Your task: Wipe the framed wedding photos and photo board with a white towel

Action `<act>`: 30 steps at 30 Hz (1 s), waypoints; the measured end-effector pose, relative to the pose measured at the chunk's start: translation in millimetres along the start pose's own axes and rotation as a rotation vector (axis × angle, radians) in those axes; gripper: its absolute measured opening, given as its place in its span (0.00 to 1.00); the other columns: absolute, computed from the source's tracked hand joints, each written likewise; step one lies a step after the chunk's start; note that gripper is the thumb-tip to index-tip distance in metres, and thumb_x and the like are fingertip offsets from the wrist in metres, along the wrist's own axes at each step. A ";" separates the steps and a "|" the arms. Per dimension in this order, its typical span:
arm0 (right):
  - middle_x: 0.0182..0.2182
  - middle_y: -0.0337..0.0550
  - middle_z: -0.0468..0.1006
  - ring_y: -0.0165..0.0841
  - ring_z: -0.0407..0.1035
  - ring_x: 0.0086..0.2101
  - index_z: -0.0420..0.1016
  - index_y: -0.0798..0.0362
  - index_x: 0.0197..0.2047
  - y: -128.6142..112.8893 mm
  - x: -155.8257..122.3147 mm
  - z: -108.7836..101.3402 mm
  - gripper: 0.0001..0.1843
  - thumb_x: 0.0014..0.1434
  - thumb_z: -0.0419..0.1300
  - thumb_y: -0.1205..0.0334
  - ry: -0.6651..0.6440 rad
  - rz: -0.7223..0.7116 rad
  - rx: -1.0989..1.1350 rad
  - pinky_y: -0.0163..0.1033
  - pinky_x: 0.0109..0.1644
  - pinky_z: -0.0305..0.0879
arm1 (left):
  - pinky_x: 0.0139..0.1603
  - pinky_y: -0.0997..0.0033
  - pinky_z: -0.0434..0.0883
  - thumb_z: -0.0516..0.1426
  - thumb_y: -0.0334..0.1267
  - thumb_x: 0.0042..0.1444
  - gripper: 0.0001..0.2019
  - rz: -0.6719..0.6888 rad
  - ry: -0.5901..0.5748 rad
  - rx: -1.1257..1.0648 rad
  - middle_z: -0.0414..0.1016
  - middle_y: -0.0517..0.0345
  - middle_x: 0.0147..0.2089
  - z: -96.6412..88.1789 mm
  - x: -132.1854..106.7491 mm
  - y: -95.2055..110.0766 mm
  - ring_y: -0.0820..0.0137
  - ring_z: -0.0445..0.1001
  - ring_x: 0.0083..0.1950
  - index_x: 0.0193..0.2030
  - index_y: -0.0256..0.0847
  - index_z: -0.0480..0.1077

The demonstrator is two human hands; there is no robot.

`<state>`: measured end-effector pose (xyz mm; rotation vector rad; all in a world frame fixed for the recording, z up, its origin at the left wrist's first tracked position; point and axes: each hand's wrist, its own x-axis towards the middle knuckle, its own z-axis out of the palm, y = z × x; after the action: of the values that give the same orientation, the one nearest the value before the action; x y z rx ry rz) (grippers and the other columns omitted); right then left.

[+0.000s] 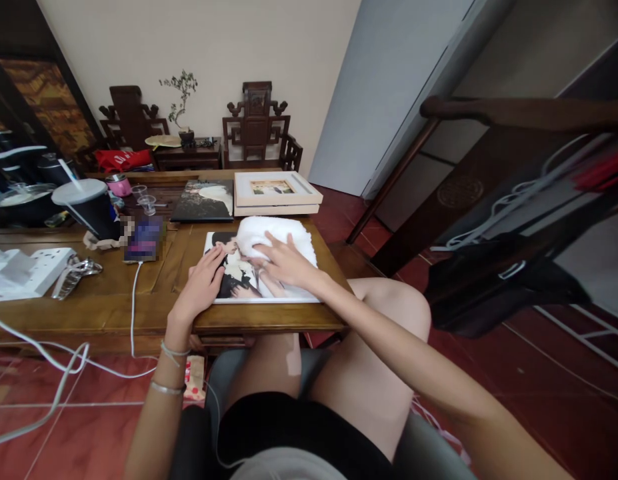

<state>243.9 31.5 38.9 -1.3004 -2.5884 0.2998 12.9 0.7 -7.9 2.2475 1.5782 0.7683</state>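
A photo panel (232, 272) with a white edge lies flat at the front of the wooden table. My left hand (205, 280) rests on its left side, fingers stretched out and holding nothing. Over the panel's right part is a fluffy white towel (301, 235), bunched at the top. My right hand (287, 261) grips the towel from above, its fingers spread and pressing into the cloth. Towel and right hand hide much of the panel's right half.
Behind the panel lie a dark photo panel (203, 200) and a pale framed picture (279, 192). Leftward are a phone (143, 241) on a white cable, a dark cup (91, 210) with a straw, and a power strip (31, 270). A wooden chair (439, 180) stands at right.
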 end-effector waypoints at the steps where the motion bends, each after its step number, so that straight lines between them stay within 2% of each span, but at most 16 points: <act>1: 0.65 0.55 0.68 0.56 0.45 0.70 0.70 0.53 0.63 -1.6 10.5 2.9 0.23 0.67 0.48 0.66 0.010 0.021 -0.033 0.81 0.63 0.40 | 0.73 0.45 0.53 0.44 0.41 0.69 0.25 -0.005 0.004 -0.016 0.56 0.47 0.75 -0.3 -0.1 0.7 0.59 0.53 0.76 0.70 0.41 0.60; 3: 0.68 0.55 0.64 0.58 0.43 0.70 0.70 0.52 0.64 -9.7 24.7 6.9 0.24 0.67 0.48 0.67 0.014 0.029 -0.069 0.83 0.62 0.40 | 0.74 0.49 0.52 0.44 0.44 0.70 0.25 0.000 0.047 -0.076 0.57 0.47 0.74 -1.5 -0.6 3.0 0.61 0.55 0.75 0.70 0.40 0.60; 5: 0.71 0.51 0.58 0.59 0.41 0.70 0.71 0.50 0.63 -22.0 27.7 9.1 0.23 0.67 0.49 0.66 0.004 -0.008 -0.068 0.83 0.62 0.39 | 0.75 0.54 0.52 0.43 0.46 0.70 0.26 0.016 0.130 -0.154 0.59 0.47 0.74 -3.2 -1.1 6.5 0.64 0.57 0.74 0.70 0.39 0.61; 7: 0.72 0.48 0.55 0.58 0.39 0.71 0.73 0.49 0.61 -34.5 18.6 9.6 0.21 0.68 0.51 0.65 -0.025 -0.097 -0.048 0.82 0.63 0.38 | 0.75 0.58 0.53 0.42 0.49 0.71 0.27 0.032 0.220 -0.218 0.61 0.47 0.73 -5.3 -1.7 10.5 0.65 0.59 0.73 0.69 0.38 0.61; 10: 0.71 0.47 0.58 0.54 0.38 0.72 0.77 0.49 0.56 -46.5 -11.8 6.8 0.19 0.66 0.53 0.66 -0.074 -0.275 0.009 0.79 0.66 0.37 | 0.75 0.59 0.54 0.39 0.51 0.72 0.28 0.043 0.304 -0.246 0.62 0.49 0.72 -7.8 -2.7 15.4 0.66 0.59 0.73 0.69 0.39 0.62; 12: 0.70 0.47 0.60 0.51 0.37 0.72 0.78 0.50 0.54 -47.9 -36.6 2.2 0.19 0.64 0.54 0.69 -0.112 -0.365 0.056 0.76 0.68 0.35 | 0.74 0.58 0.55 0.39 0.51 0.72 0.28 0.053 0.310 -0.230 0.63 0.49 0.72 -8.2 -3.2 16.9 0.65 0.60 0.73 0.68 0.39 0.63; 14: 0.68 0.48 0.65 0.48 0.38 0.72 0.78 0.50 0.53 -44.1 -59.3 -3.4 0.20 0.62 0.53 0.71 -0.149 -0.396 0.097 0.73 0.70 0.35 | 0.74 0.57 0.57 0.41 0.51 0.71 0.27 0.059 0.285 -0.200 0.65 0.48 0.70 -7.4 -3.3 16.7 0.64 0.61 0.72 0.67 0.39 0.64; 17: 0.62 0.52 0.72 0.44 0.43 0.71 0.77 0.51 0.53 -30.4 -80.9 -10.1 0.20 0.63 0.52 0.72 -0.162 -0.340 0.133 0.68 0.71 0.38 | 0.73 0.54 0.59 0.47 0.50 0.69 0.26 0.064 0.222 -0.144 0.67 0.46 0.69 -4.3 -2.3 14.6 0.60 0.63 0.71 0.65 0.38 0.67; 19: 0.62 0.54 0.73 0.45 0.45 0.71 0.77 0.53 0.53 -17.2 -84.3 -11.8 0.19 0.64 0.51 0.70 -0.129 -0.251 0.123 0.67 0.72 0.39 | 0.73 0.52 0.58 0.51 0.49 0.67 0.25 0.079 0.180 -0.105 0.68 0.45 0.68 -1.5 -1.1 12.9 0.58 0.63 0.71 0.64 0.37 0.69; 22: 0.62 0.53 0.72 0.49 0.46 0.70 0.76 0.53 0.56 4.7 -73.2 -11.9 0.21 0.64 0.49 0.70 -0.076 -0.093 0.076 0.70 0.70 0.40 | 0.73 0.49 0.58 0.53 0.48 0.66 0.23 0.095 0.154 -0.038 0.70 0.43 0.66 2.3 0.3 11.1 0.56 0.62 0.72 0.60 0.36 0.73; 25: 0.60 0.52 0.74 0.52 0.55 0.67 0.74 0.52 0.58 19.9 -46.6 -14.1 0.21 0.66 0.49 0.67 -0.022 0.044 0.068 0.69 0.68 0.47 | 0.72 0.47 0.60 0.54 0.47 0.65 0.21 0.087 0.154 0.009 0.72 0.43 0.65 4.1 0.8 10.1 0.55 0.63 0.71 0.58 0.37 0.75; 27: 0.59 0.51 0.75 0.52 0.63 0.63 0.75 0.51 0.58 20.9 -22.7 -17.4 0.20 0.69 0.48 0.61 0.007 0.096 0.102 0.65 0.66 0.53 | 0.72 0.47 0.60 0.54 0.47 0.65 0.21 0.084 0.150 0.018 0.72 0.42 0.65 4.2 1.0 9.2 0.54 0.63 0.71 0.57 0.36 0.75; 30: 0.56 0.47 0.79 0.48 0.70 0.57 0.76 0.48 0.57 6.9 17.8 -20.5 0.21 0.71 0.47 0.55 -0.001 0.103 0.202 0.58 0.64 0.57 | 0.73 0.49 0.59 0.55 0.47 0.65 0.22 0.094 0.140 0.002 0.71 0.41 0.65 3.0 1.5 7.4 0.54 0.62 0.72 0.57 0.34 0.75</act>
<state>244.8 51.5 58.5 -1.3616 -2.4219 0.5641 20.8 -0.3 -6.2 2.3289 1.5423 0.9689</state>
